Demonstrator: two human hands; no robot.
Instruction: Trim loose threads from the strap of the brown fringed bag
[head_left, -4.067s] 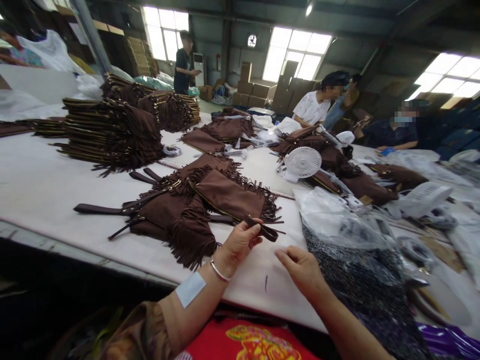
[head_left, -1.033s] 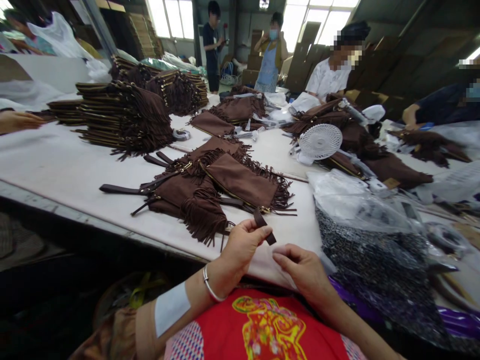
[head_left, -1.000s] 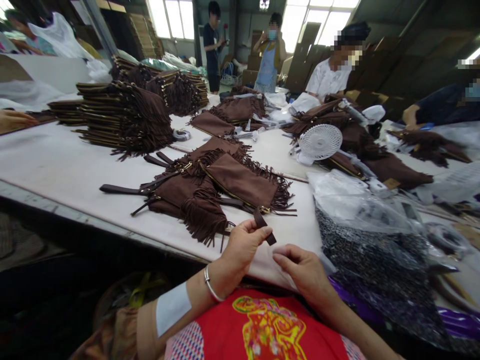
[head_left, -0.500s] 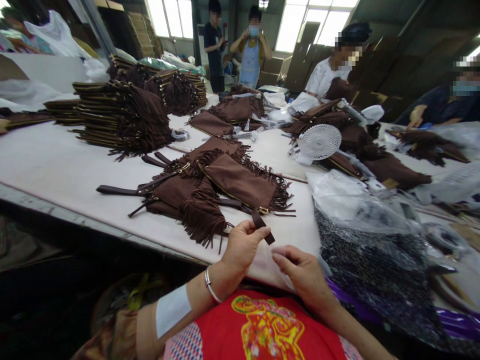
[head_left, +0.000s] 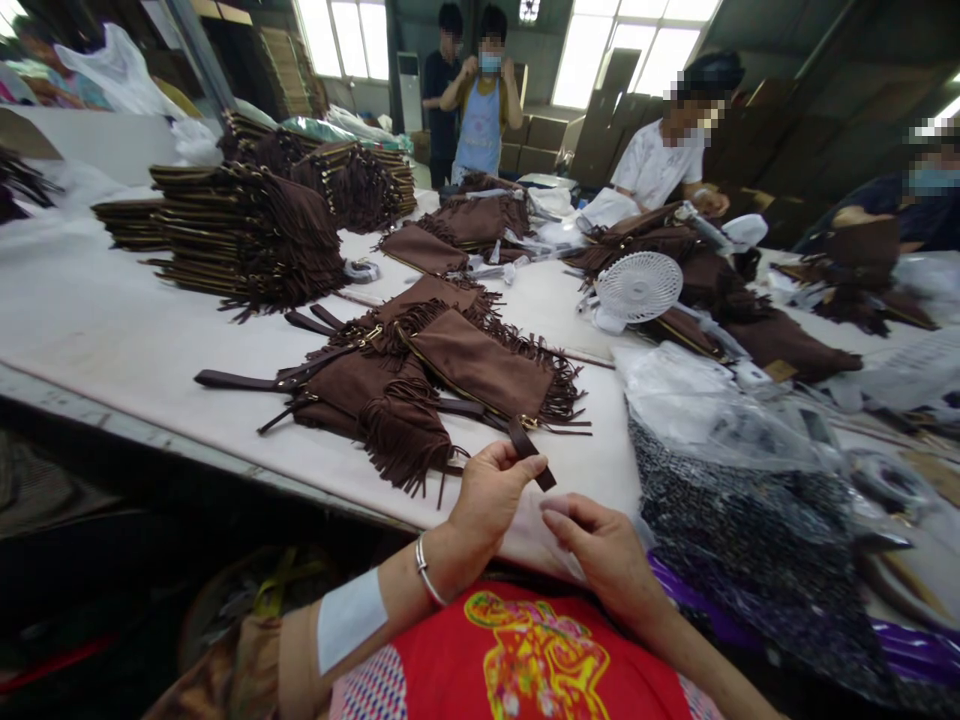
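My left hand (head_left: 491,490) pinches a dark brown wrist strap (head_left: 531,455) between thumb and fingers. The strap runs to the zipper end of a brown fringed pouch (head_left: 480,362) lying on top of other pouches. Just to the right, my right hand (head_left: 600,545) has its thumb and forefinger pressed together on a thin, clear plastic piece (head_left: 559,535), perhaps a small bag or sleeve. That plastic hangs below the strap's end; whether they touch I cannot tell. Left of the top pouch lies another fringed pouch (head_left: 352,390) with its strap (head_left: 236,380) stretched out.
Stacked pouches (head_left: 247,230) rise at the left on the pale table (head_left: 112,310). A white round fan (head_left: 640,287) stands right of centre, near more pouches. Clear plastic bags (head_left: 697,400) lie over dark speckled material at the right. Several people work or stand across the table.
My hands and the strap have barely shifted. Across the table, a person at the far right has raised a brown pouch, and the two standing at the back have moved closer together.
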